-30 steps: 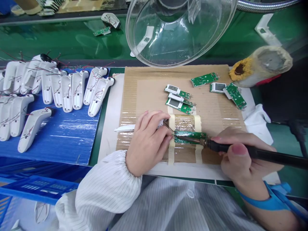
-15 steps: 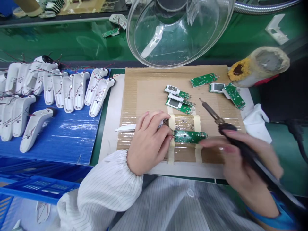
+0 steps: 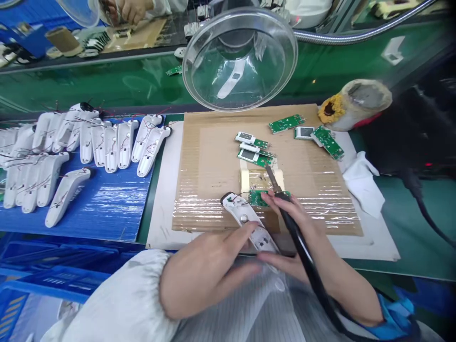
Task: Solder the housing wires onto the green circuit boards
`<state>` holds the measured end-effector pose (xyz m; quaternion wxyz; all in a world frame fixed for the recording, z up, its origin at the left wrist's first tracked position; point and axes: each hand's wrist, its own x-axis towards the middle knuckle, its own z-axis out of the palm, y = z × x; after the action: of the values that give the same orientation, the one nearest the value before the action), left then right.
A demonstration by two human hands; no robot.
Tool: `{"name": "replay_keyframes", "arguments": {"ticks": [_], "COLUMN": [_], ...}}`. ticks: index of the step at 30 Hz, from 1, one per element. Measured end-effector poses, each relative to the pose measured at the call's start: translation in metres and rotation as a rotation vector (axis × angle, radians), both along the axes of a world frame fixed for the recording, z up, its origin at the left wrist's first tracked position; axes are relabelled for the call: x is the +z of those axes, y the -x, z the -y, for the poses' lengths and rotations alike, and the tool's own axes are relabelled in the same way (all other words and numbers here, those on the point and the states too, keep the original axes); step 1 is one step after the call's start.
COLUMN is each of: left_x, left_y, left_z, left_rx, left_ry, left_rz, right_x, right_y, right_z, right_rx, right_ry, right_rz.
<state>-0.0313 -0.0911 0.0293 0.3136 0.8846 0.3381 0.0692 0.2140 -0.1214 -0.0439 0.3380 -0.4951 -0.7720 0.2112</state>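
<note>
Smooth white plastic forms the handle shell (image 3: 251, 214), dull metal the tip (image 3: 272, 178) of the soldering iron (image 3: 297, 237); clear tape (image 3: 331, 214) glazes brown cardboard (image 3: 215, 161), and a ribbed metal hose (image 3: 342, 40) gleams.

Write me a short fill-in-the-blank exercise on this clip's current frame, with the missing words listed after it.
The right hand holds a soldering iron whose handle is ____.
The wired housing at the left hand's fingertips is coloured ____.
Several circuit boards lie on brown ____.
The blue wristband is on the ____ wrist.
Missing words: black; white; cardboard; right.
</note>
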Motion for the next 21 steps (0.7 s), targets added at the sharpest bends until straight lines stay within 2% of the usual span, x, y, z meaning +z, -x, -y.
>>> {"name": "replay_keyframes", "arguments": {"ticks": [4,8,12,17,21], "left_x": [-0.002,-0.001,-0.006,-0.017,-0.03], "left_y": [-0.029,-0.044,-0.042,-0.033,-0.035], "left_z": [-0.013,-0.022,-0.026,-0.026,-0.027], "left_rx": [-0.069,-0.168,-0.2,-0.098,-0.052], "left_ry": [-0.395,-0.532,-0.524,-0.325,-0.216], "left_rz": [-0.217,-0.241,-0.09,0.186,0.295], "right_x": [-0.009,-0.01,-0.009,-0.009,-0.008], "right_y": [0.006,0.006,0.006,0.006,0.006], "right_z": [0.003,0.002,0.002,0.002,0.001], "right_rx": [0.006,-0.001,-0.009,0.018,0.02], "right_ry": [-0.026,-0.024,-0.037,-0.058,-0.059], "right_rz": [0.045,0.063,0.064,0.079,0.086]}}
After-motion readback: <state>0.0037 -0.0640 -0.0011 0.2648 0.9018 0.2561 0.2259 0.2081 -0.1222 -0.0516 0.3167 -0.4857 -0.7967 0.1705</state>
